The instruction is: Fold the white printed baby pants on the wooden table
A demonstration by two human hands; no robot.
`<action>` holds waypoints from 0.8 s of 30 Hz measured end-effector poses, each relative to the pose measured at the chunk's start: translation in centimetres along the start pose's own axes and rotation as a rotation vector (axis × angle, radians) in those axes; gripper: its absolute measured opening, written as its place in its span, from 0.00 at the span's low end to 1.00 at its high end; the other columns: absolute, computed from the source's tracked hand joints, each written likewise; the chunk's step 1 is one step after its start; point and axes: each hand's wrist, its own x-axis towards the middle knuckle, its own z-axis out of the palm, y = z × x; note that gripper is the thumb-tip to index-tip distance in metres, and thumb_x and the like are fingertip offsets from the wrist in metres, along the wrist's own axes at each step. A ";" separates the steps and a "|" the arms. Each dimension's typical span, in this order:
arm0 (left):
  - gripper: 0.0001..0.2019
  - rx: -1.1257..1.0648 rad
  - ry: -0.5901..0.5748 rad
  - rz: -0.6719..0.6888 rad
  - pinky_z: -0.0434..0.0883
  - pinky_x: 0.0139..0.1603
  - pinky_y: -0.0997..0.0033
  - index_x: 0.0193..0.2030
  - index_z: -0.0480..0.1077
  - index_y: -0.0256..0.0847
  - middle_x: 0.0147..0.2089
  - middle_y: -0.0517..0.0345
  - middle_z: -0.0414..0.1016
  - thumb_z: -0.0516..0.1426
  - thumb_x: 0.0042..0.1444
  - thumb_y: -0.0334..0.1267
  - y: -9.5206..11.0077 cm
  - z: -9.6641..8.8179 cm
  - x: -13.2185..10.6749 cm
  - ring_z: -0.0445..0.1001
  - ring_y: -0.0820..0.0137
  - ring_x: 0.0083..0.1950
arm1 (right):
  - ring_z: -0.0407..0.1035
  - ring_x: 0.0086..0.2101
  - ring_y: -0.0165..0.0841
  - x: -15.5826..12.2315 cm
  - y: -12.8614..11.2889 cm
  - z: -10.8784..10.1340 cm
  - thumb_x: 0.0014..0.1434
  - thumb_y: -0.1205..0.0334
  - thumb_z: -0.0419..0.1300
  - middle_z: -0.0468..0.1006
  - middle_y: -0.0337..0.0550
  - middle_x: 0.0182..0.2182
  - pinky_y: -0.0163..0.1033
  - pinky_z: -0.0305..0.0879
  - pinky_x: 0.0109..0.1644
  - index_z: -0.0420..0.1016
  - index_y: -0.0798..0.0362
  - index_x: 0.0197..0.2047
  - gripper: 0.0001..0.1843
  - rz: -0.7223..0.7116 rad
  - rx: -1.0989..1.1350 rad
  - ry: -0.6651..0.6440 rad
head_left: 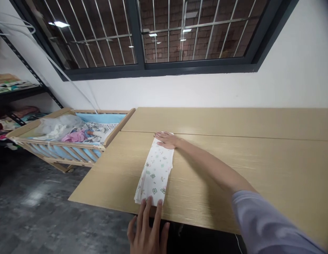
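Note:
A long folded cloth (158, 173), white with small green and pink prints, lies on the wooden table (219, 155). Its layers show along the left and right edges. My right hand (167, 140) rests flat on the far end of the cloth, fingers stretched to the left. At the near end, close to the table's front edge, my left hand (148, 225) has its fingers spread, with the fingertips at the cloth's near edge. Neither hand is wrapped around anything.
Left of the table stands a wooden crib (66, 144) with blue lining, holding a pink cloth, other fabrics and a translucent bag. Shelves (18, 95) with folded fabrics are at the far left. A barred window (142, 35) is above the table.

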 end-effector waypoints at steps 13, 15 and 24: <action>0.18 -0.158 -0.074 0.220 0.58 0.60 0.60 0.61 0.68 0.47 0.62 0.50 0.76 0.55 0.66 0.37 -7.2 -1.7 4.1 0.73 0.63 0.61 | 0.70 0.53 0.40 -11.4 -13.4 2.6 0.72 0.56 0.48 0.77 0.53 0.53 0.47 0.67 0.57 0.74 0.54 0.55 0.18 -0.514 -0.109 0.150; 0.18 -0.199 -0.105 0.300 0.60 0.61 0.61 0.62 0.68 0.46 0.62 0.50 0.75 0.56 0.66 0.37 -8.2 -1.5 4.3 0.74 0.63 0.61 | 0.72 0.47 0.39 -14.8 -15.5 3.5 0.71 0.51 0.50 0.79 0.51 0.48 0.45 0.69 0.52 0.75 0.55 0.53 0.21 -0.638 -0.146 0.080; 0.22 -0.326 -0.149 0.657 0.69 0.49 0.68 0.59 0.71 0.45 0.53 0.56 0.81 0.45 0.67 0.24 -7.0 -3.3 3.8 0.78 0.69 0.46 | 0.74 0.37 0.39 -24.3 -17.9 6.2 0.66 0.69 0.55 0.82 0.50 0.39 0.44 0.73 0.45 0.76 0.55 0.51 0.13 -0.496 -0.242 0.306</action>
